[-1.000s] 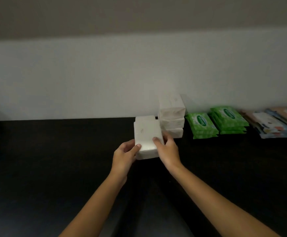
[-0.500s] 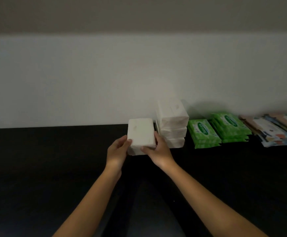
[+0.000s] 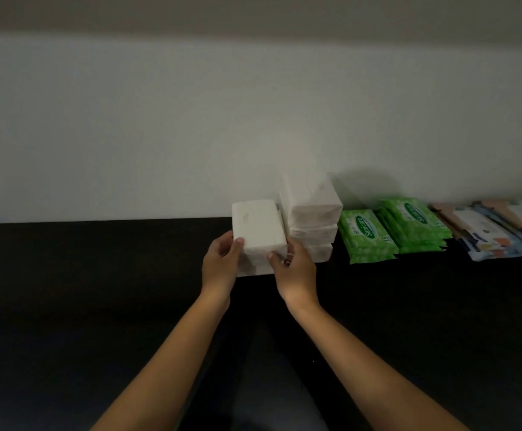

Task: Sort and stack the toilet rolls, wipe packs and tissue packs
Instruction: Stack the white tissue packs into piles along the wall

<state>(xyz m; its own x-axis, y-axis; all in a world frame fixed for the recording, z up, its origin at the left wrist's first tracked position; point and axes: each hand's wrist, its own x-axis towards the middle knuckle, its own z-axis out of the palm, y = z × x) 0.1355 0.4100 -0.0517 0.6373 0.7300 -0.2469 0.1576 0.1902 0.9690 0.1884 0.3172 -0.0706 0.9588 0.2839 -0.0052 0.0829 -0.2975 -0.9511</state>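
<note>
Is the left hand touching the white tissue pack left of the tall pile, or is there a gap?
Touching. In the head view the left hand holds the white tissue pack, its thumb on the near left corner.

Left lies open; tissue stack (image 3: 311,209), wipe packs (image 3: 367,236) crowd right.

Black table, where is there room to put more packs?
The black table is bare left of the left hand, along the wall, and in front of the green wipe packs. Crowded: the back right, from the white tissue stack to the colourful packs.
</note>
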